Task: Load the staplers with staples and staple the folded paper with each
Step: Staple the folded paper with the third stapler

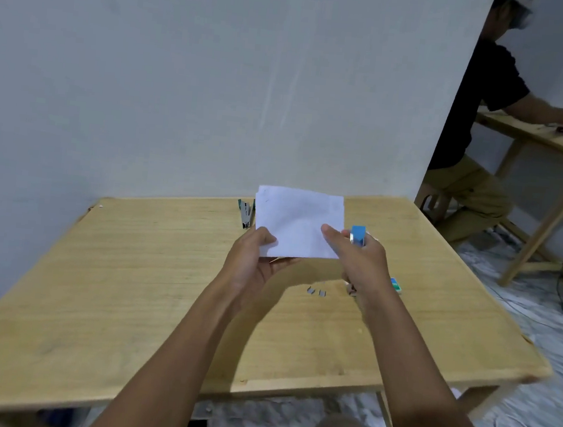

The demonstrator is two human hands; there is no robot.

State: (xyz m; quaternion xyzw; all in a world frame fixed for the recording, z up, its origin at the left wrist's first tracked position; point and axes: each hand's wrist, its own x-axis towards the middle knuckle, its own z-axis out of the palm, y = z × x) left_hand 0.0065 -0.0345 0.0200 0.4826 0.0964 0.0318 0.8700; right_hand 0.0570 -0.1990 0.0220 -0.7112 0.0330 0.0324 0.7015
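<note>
Forearms reach up from bottom edge, both hands raised above tabletop [130, 267]. I see left hand [252, 255] pinching lower left corner of folded paper [298, 222], thumb on near face. Right hand [361, 259] clutches blue stapler [357, 235], fingers curled round it, thumb tip against paper's lower right edge. Paper held upright between hands, clear of wood. Just behind paper's left edge, second stapler [246, 214], green and metal, lies on tabletop. Beneath right wrist lie loose staples [315, 291]; staple box [396, 285] peeks out right of that hand.
</note>
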